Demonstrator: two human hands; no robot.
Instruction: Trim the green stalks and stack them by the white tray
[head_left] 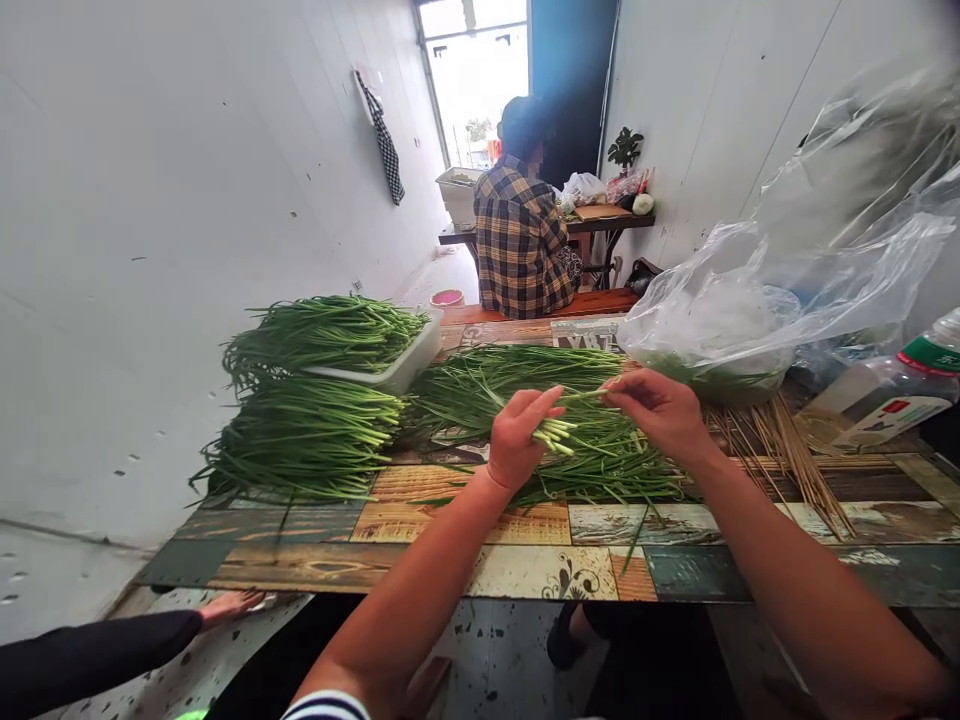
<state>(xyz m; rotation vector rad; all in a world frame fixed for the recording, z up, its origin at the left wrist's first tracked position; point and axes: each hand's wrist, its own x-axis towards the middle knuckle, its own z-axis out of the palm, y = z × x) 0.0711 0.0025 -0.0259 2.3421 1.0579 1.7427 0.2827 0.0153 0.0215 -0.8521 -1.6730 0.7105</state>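
My left hand [520, 436] is closed around a small bunch of garlic chives [555, 436], their pale cut ends pointing right. Between its thumb and forefinger runs a single stalk [583, 394], whose other end is pinched in the fingertips of my right hand [652, 405]. Beneath both hands, a loose heap of garlic chives [480, 372] spreads over the patterned wood table [427, 493]. On the left lies a neat pile of chives [322, 440], and behind it more chives [330, 330] fill a white plastic tub [416, 355].
To the right stand a clear plastic bag [750, 300] over a bowl, thin wooden skewers [799, 460] and a plastic bottle [885, 400]. A person in a plaid shirt [517, 235] sits beyond the table, facing away. Another person's hand [229, 606] shows below the table's left edge.
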